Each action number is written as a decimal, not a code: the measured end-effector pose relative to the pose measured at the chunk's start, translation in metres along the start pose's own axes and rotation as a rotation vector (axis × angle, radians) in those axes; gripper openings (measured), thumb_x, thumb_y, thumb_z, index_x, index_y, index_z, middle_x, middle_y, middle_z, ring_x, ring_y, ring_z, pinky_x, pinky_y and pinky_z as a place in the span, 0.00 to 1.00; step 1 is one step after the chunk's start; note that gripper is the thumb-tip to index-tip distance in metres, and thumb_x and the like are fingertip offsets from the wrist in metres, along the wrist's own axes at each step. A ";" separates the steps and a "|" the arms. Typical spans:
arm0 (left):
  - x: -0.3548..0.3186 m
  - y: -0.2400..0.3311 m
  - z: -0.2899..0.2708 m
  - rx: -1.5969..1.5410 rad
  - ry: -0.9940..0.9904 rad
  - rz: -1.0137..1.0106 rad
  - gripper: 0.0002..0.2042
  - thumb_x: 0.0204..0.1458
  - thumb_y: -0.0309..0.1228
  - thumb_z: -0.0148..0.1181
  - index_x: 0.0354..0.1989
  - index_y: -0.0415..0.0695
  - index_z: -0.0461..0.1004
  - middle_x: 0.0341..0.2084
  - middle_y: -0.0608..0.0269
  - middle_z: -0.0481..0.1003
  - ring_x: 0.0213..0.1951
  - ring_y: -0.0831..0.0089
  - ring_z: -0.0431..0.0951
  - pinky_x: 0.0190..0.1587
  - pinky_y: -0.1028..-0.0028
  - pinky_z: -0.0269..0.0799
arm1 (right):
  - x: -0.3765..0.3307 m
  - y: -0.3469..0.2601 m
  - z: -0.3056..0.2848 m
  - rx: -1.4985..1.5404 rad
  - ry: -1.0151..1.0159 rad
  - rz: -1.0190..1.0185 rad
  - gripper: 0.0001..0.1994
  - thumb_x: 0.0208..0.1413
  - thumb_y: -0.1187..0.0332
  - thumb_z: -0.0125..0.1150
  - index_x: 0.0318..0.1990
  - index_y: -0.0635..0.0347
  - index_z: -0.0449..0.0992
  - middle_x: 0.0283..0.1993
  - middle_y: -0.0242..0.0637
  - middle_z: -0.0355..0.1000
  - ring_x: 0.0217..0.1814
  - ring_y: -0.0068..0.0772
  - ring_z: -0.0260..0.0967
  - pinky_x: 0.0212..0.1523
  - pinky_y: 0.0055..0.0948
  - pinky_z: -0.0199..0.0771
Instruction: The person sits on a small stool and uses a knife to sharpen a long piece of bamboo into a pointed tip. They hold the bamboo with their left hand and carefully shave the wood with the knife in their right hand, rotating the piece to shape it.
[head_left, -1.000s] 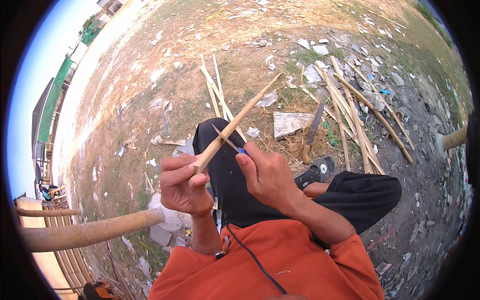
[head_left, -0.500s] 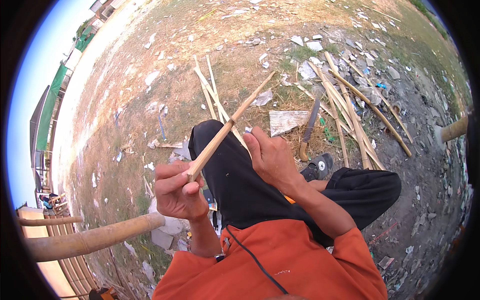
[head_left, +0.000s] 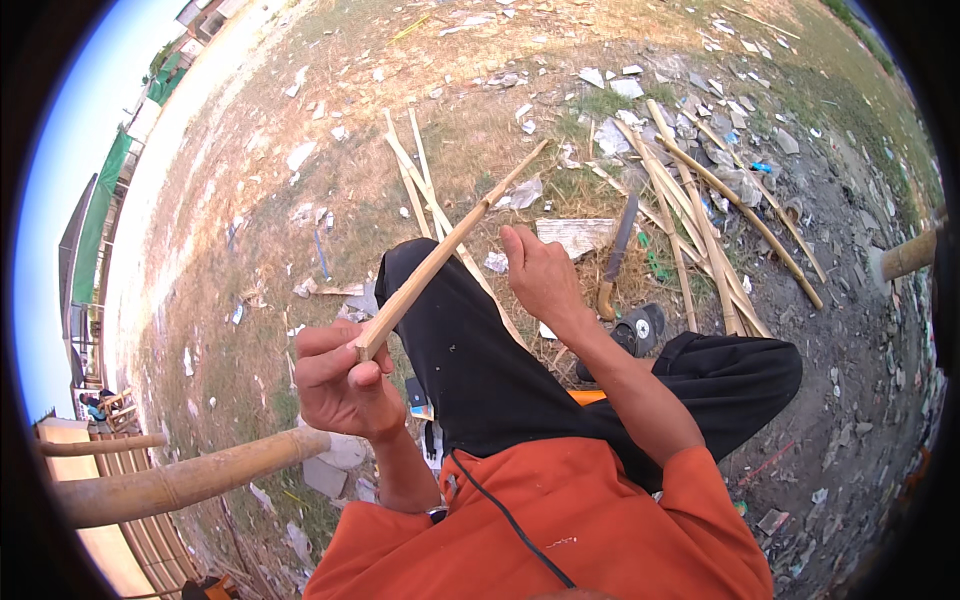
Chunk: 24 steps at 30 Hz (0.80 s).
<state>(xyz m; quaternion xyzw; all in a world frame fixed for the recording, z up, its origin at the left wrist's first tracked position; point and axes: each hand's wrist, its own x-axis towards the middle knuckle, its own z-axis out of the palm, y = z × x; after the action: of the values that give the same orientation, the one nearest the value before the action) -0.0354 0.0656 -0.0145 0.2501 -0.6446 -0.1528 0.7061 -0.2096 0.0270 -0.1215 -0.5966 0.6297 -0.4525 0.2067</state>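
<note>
Left hand [head_left: 340,385] closed about the near end of a pale bamboo strip [head_left: 440,255], its fingers curled tight; the strip slanted up and away above the black-trousered knee [head_left: 450,330]; right hand [head_left: 540,275] loosely open beside the strip's middle, whether touching it could not be told, holding nothing visible; a long knife [head_left: 615,250] lay on the ground just beyond; more split strips [head_left: 690,210] lay scattered nearby; judged mid-work, one strip in hand, many left.

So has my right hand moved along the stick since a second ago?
Yes. The right hand has slid up the stick, away from the left hand, past the black knee.
</note>
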 end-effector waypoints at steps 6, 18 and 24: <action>-0.004 -0.004 -0.003 -0.044 0.005 -0.013 0.16 0.50 0.37 0.63 0.34 0.36 0.68 0.26 0.53 0.68 0.15 0.77 0.65 0.15 0.81 0.59 | -0.013 -0.017 0.001 0.122 0.011 -0.077 0.16 0.62 0.58 0.44 0.28 0.59 0.67 0.14 0.52 0.65 0.19 0.60 0.66 0.20 0.51 0.62; 0.004 -0.004 -0.008 -0.045 -0.005 -0.002 0.15 0.50 0.36 0.63 0.34 0.36 0.69 0.26 0.52 0.69 0.15 0.76 0.66 0.16 0.81 0.60 | 0.003 0.004 0.010 -0.072 0.058 0.087 0.18 0.62 0.56 0.45 0.26 0.61 0.68 0.14 0.52 0.65 0.20 0.60 0.66 0.21 0.51 0.64; 0.000 0.000 -0.002 -0.053 0.002 -0.030 0.15 0.50 0.36 0.64 0.33 0.37 0.68 0.26 0.52 0.69 0.16 0.76 0.67 0.15 0.81 0.60 | -0.014 -0.020 -0.004 0.103 -0.060 0.014 0.19 0.63 0.56 0.42 0.30 0.61 0.70 0.16 0.54 0.66 0.22 0.62 0.67 0.25 0.52 0.65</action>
<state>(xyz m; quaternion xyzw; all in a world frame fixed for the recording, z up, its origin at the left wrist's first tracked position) -0.0332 0.0655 -0.0143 0.2414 -0.6357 -0.1801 0.7107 -0.1990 0.0441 -0.1067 -0.5942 0.6033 -0.4647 0.2588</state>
